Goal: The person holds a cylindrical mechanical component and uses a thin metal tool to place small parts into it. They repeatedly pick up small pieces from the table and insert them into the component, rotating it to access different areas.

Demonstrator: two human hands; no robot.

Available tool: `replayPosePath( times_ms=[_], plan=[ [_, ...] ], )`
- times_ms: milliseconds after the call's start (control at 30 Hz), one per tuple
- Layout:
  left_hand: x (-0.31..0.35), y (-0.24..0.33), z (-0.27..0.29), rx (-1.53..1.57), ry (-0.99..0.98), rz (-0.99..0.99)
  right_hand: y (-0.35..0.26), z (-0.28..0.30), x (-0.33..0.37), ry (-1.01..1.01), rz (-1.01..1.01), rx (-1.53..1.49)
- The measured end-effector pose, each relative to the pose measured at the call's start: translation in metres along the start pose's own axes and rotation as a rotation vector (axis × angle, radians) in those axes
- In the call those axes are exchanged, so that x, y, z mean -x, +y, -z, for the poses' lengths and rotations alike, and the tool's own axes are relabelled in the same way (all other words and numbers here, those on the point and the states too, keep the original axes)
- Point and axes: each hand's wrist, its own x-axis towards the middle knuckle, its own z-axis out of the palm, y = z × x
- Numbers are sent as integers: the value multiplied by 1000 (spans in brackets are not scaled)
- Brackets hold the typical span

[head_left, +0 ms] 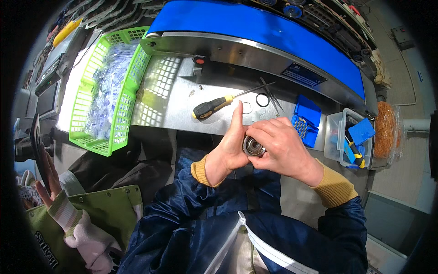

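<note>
Above my lap, just off the bench's front edge, both hands meet around a round metal part with concentric rings (pixel 253 146), like a bearing. My right hand (pixel 286 145) curls its thumb and fingers over it from the right. Against its left side lies the palm of my left hand (pixel 226 153), thumb stretched upward; the other fingers are hidden beneath. On the metal bench (pixel 175 114) beyond them are a yellow-and-black screwdriver (pixel 213 106), a black ring (pixel 262 100), slim pointed metal tweezers (pixel 272 97) crossing the screwdriver's tip, and an open blue bit case (pixel 305 121).
A green basket (pixel 119 132) of clear packets stands left. Behind the bench runs a blue conveyor belt (pixel 255 27) with a red-button switch (pixel 199 60). A clear bin (pixel 334 137) holds tools at right, beside orange mesh (pixel 386 128). At lower left, another person's hand (pixel 54 182) holds a dark flat object.
</note>
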Motion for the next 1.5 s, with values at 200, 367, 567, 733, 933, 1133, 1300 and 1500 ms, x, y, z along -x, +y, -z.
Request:
replayPosePath(
  times_ms=[200, 367, 567, 733, 933, 1133, 1300, 1500],
  plan=[
    [-2, 1, 10, 173, -236, 33, 0, 5, -2, 13, 11, -7],
    [-5, -3, 18, 206, -298, 19, 1, 8, -3, 14, 19, -14],
    [-6, -5, 17, 275, -367, 7, 2, 8, -4, 16, 20, -18],
    [-4, -6, 12, 131, -190, -16, 3, 10, -3, 4, 22, 2],
    [-5, -5, 6, 104, -88, 0, 2, 7, -2, 24, 13, 4],
    [-5, -5, -1, 27, -1, -36, 0, 7, 0, 1, 12, 66],
    [-7, -4, 0, 20, -13, -52, 0, 8, 0, 16, -10, 69],
    [-9, -3, 0, 29, -4, -57, 0, 13, 1, -15, -37, 6]
  ],
)
